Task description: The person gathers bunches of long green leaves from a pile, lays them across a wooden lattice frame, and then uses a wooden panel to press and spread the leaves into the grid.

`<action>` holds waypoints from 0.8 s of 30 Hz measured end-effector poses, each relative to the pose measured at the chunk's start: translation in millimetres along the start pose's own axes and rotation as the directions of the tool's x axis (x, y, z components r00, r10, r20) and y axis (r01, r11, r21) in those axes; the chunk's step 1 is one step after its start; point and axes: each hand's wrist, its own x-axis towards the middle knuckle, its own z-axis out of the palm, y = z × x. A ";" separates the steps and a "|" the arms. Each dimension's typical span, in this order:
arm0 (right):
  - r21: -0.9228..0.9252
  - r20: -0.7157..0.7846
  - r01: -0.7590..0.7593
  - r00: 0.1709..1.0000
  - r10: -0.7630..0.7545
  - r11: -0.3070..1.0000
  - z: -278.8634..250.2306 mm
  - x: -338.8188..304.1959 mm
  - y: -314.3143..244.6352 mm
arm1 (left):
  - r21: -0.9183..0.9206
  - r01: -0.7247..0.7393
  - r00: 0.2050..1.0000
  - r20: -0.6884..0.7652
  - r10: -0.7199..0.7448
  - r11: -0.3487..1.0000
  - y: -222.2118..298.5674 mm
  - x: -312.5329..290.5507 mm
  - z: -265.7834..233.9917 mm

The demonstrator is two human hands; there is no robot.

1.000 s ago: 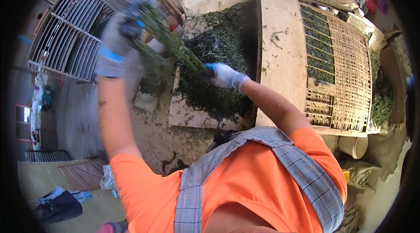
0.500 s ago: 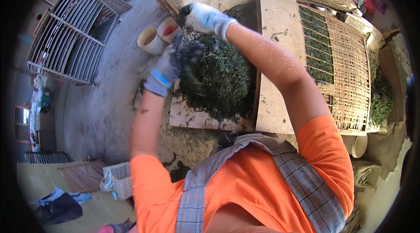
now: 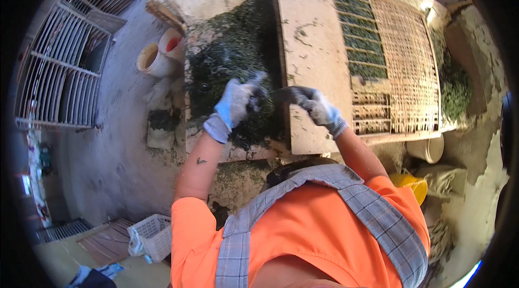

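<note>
Both my hands wear whitish knit gloves with blue bands and dark, stained fingers. My left hand [image 3: 239, 105] is over the near part of a heap of wet, dark green stringy plants [image 3: 224, 55], its fingers curled and partly blurred. Just right of it, my right hand [image 3: 313, 105] hangs above the near end of a pale board [image 3: 308, 45]. Its dark fingers point left and are drawn together. What either hand holds, if anything, is lost against the dark heap. The hands are close but apart.
Right of the board lies a woven bamboo mat [image 3: 408, 55] with rows of green strands [image 3: 357, 34] under slats. Two buckets [image 3: 154, 60] stand left of the heap. Slatted metal racks [image 3: 65, 66], a pale plastic crate [image 3: 151, 236] and a yellow container [image 3: 410, 184] are around me.
Both hands came back from the far left of the heap toward me. My right hand swung right, over the board's near end; my left moved nearer. The view shifted right.
</note>
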 end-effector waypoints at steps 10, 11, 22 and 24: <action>0.807 -0.210 0.167 0.978 0.010 0.567 -149.0 -134.2 -13.6 | -0.221 0.478 0.781 0.550 -0.296 0.850 -117.0 30.4 247.9; 0.733 -0.281 0.160 0.956 0.080 0.661 -180.7 -156.4 -26.9 | -0.179 0.439 0.798 0.528 -0.291 0.881 -127.9 36.5 272.3; -0.327 -0.630 -0.502 0.747 0.212 0.801 -533.3 -327.5 103.0 | 0.878 -0.462 0.820 0.476 -0.318 0.124 -204.2 235.5 364.8; -0.136 -0.919 -0.871 0.289 0.269 0.472 -439.5 -253.2 7.6 | 0.709 -0.579 0.814 0.483 -0.322 -0.403 -203.9 221.9 333.7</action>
